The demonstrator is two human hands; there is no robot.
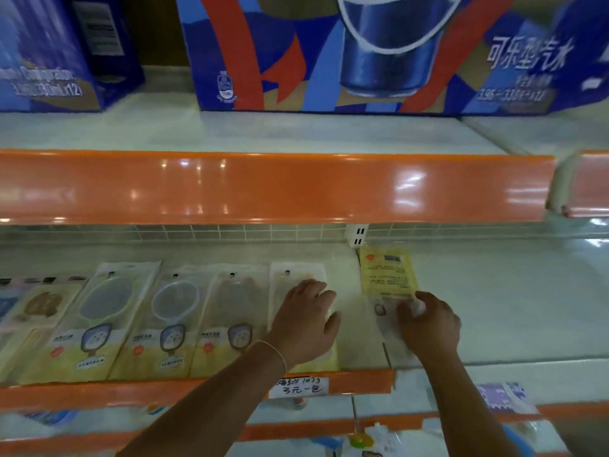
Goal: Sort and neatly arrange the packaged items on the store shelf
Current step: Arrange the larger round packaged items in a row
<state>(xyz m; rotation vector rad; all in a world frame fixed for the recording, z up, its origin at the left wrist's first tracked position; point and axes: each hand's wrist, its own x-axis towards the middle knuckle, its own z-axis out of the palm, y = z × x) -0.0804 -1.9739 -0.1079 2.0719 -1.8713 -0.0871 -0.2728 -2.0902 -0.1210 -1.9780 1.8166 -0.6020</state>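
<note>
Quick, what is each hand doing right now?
Left hand: open, fingers resting flat on the rightmost packet in the row.
Right hand: pinching the yellow-backed packet, which lies apart from the row.

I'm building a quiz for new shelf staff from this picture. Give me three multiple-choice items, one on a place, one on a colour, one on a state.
1. Where does the left hand rest?
A. on the rightmost packet of the row
B. on the price tag
C. on the upper shelf

2. What colour is the shelf's front edge strip?
A. green
B. orange
C. black

3. How does the yellow-backed packet that the right hand holds lie?
A. face up, in line with the row
B. standing upright
C. back side up, apart from the row

Answers:
1 A: the fingers lie flat on the last packet of the row.
2 B: the strip is glossy orange.
3 C: printed text and a barcode show on it, and bare shelf separates it from the row.
</note>
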